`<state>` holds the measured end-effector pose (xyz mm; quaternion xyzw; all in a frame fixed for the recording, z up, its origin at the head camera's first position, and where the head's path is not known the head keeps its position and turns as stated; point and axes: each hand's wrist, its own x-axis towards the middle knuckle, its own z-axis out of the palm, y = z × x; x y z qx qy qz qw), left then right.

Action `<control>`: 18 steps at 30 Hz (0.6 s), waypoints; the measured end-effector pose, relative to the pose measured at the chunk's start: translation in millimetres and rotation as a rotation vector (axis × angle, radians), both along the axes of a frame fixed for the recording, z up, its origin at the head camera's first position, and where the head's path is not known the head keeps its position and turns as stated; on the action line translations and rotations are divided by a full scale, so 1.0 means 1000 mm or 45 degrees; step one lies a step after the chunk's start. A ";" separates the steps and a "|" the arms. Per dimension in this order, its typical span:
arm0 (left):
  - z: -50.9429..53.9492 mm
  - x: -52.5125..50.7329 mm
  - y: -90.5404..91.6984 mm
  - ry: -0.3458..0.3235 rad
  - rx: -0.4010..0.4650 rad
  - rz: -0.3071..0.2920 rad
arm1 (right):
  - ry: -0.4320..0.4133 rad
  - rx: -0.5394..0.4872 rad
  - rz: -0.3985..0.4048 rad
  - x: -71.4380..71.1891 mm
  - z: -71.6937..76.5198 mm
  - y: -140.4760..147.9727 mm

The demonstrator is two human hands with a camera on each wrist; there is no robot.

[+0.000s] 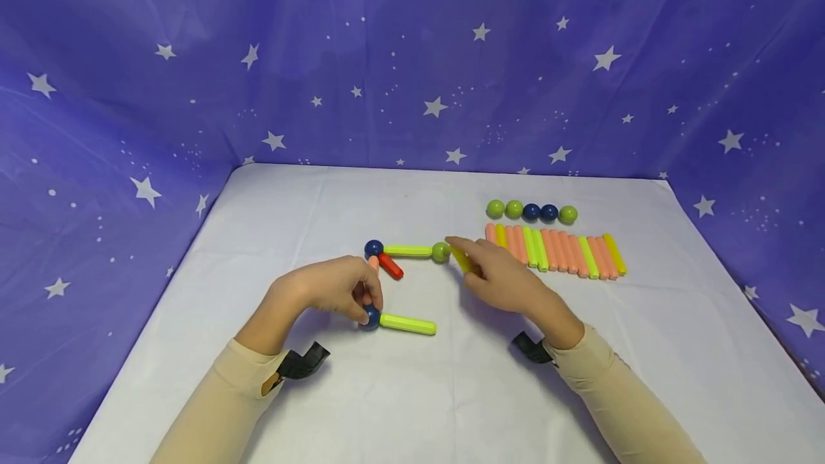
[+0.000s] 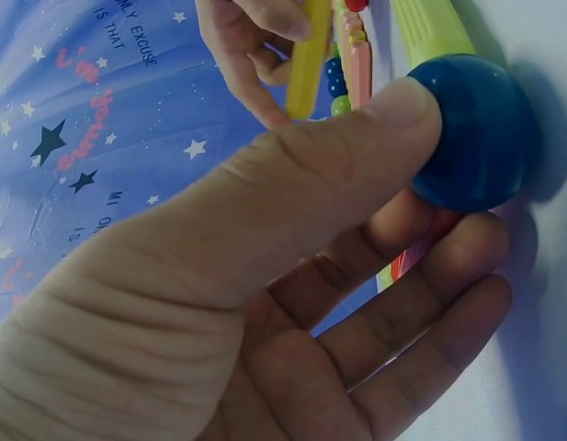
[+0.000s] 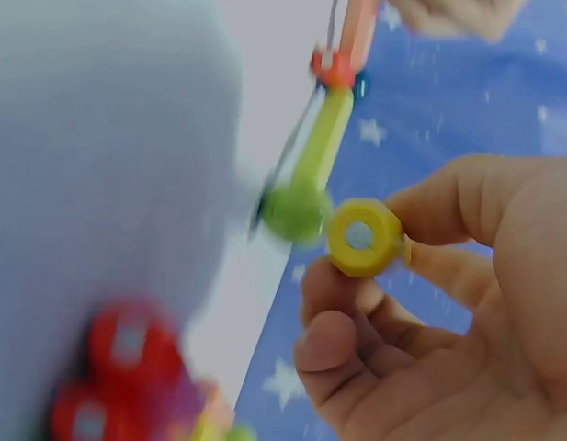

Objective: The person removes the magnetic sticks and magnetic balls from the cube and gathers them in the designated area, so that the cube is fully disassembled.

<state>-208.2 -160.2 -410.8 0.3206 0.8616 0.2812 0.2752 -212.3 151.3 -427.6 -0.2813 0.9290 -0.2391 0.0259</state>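
My left hand (image 1: 331, 288) pinches the nearer blue ball (image 2: 481, 133) between thumb and fingers. A lime stick (image 1: 409, 324) extends rightward from that ball, lying on the table. Partly hidden by this hand, a salmon stick (image 1: 374, 262) runs toward a second blue ball (image 1: 374, 248), where a short red stick (image 1: 392, 266) and another lime stick (image 1: 408, 251) also meet. At that lime stick's right end sits a green ball (image 1: 441, 252). My right hand (image 1: 499, 278) holds a yellow stick (image 3: 364, 237) close beside the green ball; whether they touch I cannot tell.
Right of the frame, a row of salmon, lime and yellow sticks (image 1: 563, 253) lies side by side. Behind it several green and blue balls (image 1: 531, 212) stand in line. A purple star-patterned cloth (image 1: 387, 77) rises behind the white table (image 1: 451, 407).
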 end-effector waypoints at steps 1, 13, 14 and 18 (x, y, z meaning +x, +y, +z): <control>0.000 0.000 0.000 0.002 -0.001 0.001 | 0.000 -0.031 -0.034 -0.002 0.001 0.008; -0.001 -0.001 -0.001 -0.008 0.015 -0.008 | -0.040 -0.093 -0.649 -0.020 0.010 0.111; -0.001 -0.002 -0.001 -0.009 0.015 -0.008 | -0.033 -0.088 -0.687 -0.020 0.011 0.120; -0.002 -0.002 -0.001 -0.017 0.016 -0.002 | -0.033 -0.040 -0.853 -0.022 0.009 0.159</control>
